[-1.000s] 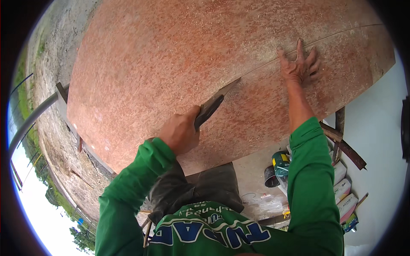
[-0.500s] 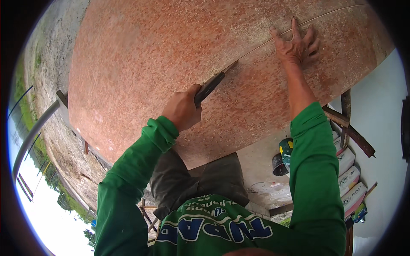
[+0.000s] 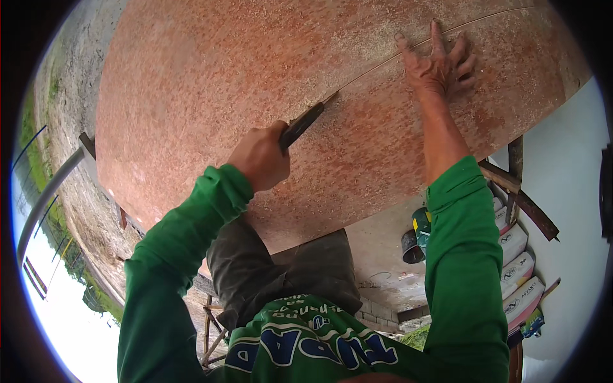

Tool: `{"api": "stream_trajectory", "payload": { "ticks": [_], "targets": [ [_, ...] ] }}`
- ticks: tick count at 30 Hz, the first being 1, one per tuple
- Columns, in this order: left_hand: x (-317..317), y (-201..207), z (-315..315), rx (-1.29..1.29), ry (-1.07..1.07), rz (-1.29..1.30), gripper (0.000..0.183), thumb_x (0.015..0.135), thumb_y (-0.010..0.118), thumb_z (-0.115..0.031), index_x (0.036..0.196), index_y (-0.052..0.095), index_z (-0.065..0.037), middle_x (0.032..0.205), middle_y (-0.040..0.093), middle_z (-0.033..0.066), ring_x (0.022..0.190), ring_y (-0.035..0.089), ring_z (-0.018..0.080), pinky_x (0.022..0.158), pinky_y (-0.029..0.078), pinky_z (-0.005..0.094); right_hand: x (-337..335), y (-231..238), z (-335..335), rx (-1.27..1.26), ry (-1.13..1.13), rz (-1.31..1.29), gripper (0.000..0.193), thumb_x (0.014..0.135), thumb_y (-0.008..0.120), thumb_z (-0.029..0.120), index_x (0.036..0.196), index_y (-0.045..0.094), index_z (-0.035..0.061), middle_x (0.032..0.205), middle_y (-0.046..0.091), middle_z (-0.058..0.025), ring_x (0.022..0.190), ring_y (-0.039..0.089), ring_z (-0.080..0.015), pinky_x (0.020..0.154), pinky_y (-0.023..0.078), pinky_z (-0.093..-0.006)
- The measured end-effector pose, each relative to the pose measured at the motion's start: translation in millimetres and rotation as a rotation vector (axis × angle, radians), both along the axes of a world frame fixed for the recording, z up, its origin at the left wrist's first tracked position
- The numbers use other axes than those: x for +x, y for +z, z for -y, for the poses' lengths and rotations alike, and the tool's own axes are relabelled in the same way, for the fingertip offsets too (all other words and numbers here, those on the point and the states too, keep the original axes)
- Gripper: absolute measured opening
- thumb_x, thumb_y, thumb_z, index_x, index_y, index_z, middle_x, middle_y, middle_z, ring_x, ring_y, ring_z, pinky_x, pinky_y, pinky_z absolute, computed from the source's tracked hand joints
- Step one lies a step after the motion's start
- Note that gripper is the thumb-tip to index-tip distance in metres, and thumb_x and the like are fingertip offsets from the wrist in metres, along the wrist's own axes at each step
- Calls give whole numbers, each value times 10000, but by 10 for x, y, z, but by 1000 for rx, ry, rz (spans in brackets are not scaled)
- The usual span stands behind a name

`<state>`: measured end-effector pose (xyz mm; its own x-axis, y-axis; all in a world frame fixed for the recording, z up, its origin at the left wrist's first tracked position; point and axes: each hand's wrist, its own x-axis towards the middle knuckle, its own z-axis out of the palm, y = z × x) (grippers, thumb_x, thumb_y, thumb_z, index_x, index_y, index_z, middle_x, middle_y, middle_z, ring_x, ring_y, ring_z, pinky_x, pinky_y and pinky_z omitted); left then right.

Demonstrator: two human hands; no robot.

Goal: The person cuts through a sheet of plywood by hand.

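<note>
A broad reddish board (image 3: 191, 96) spreads before a worker in a green long-sleeved shirt (image 3: 313, 345), its near edge reaching over the worker's dark grey trousers (image 3: 319, 265). Pale bags (image 3: 517, 281) lie in a row on the floor at the right, below a rough timber support (image 3: 511, 182) that juts from under the board. The right hand (image 3: 437, 69) lies palm down on the board, fingers spread and gripping nothing, thumb and forefinger reaching across a thin curved line. The left hand (image 3: 260, 156) is closed in a fist around the dark handle of a saw (image 3: 303, 126), which slants away from the worker over the board, between the two hands; a short stretch of blade shows, its tip meeting the line (image 3: 377, 67). A small black bucket (image 3: 412, 246) stands near the right sleeve, and pale sawdust (image 3: 377, 38) speckles the red surface.
</note>
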<state>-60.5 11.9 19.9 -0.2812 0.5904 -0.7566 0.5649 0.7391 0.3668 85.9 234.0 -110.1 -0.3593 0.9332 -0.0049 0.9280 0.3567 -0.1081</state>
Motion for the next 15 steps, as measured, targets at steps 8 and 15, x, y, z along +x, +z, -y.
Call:
{"api": "stream_trajectory", "payload": {
  "ticks": [8, 15],
  "targets": [
    [40, 1332, 1056, -97, 142, -23, 377, 687, 573, -71, 1060, 523, -44, 675, 579, 242, 649, 589, 409, 573, 478, 431, 206, -30, -109, -91, -81, 116, 790, 648, 479, 758, 1335, 298, 413, 1441, 138, -85, 1318, 51, -373, 1002, 66, -593],
    [-69, 457, 614, -85, 90, 20, 341, 725, 539, -73, 1066, 536, -55, 649, 571, 213, 635, 596, 378, 553, 470, 412, 52, 6, -84, -49, -59, 92, 773, 646, 484, 756, 1318, 347, 398, 1439, 148, -81, 1313, 71, -368, 1002, 93, -579]
  ]
}}
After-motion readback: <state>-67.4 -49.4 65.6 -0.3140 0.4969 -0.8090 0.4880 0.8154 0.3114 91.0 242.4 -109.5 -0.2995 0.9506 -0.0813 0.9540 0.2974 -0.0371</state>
